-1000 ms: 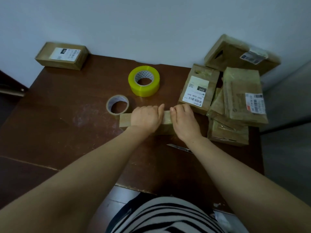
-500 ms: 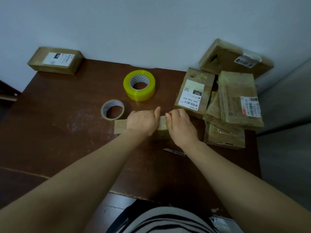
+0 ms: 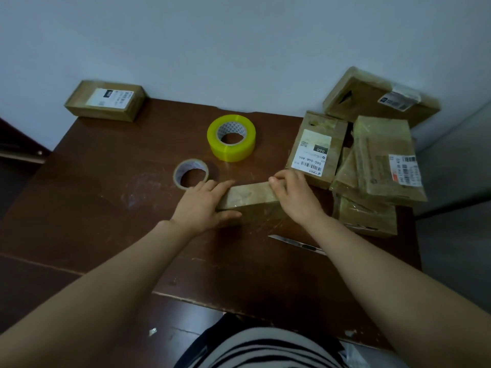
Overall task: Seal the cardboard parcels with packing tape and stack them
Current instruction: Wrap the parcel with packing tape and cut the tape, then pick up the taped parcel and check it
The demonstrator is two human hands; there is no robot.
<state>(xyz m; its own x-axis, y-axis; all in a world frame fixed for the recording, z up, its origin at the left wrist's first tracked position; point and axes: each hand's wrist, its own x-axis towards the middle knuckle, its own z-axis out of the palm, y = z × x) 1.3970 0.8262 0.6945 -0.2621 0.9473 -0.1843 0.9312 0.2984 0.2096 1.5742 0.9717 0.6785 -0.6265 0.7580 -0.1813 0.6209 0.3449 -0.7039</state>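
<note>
Showing glossy tape on top, narrow brown cardboard parcel (image 3: 249, 197)

We see a small parcel (image 3: 252, 197) on the brown table (image 3: 106, 195); our left hand (image 3: 204, 205) presses straight fingers against its left end; our right hand (image 3: 295, 197) curls over its right end; a yellow tape roll (image 3: 231, 138) and a smaller roll (image 3: 190, 173) sit beyond; a parcel pile (image 3: 382, 166) lies just right.

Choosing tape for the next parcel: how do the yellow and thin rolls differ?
The yellow roll is thick-walled and tall; the thin roll is a low, nearly spent ring. The yellow roll sits nearer the wall; the thin roll sits by the left hand. Both lie flat.
</note>
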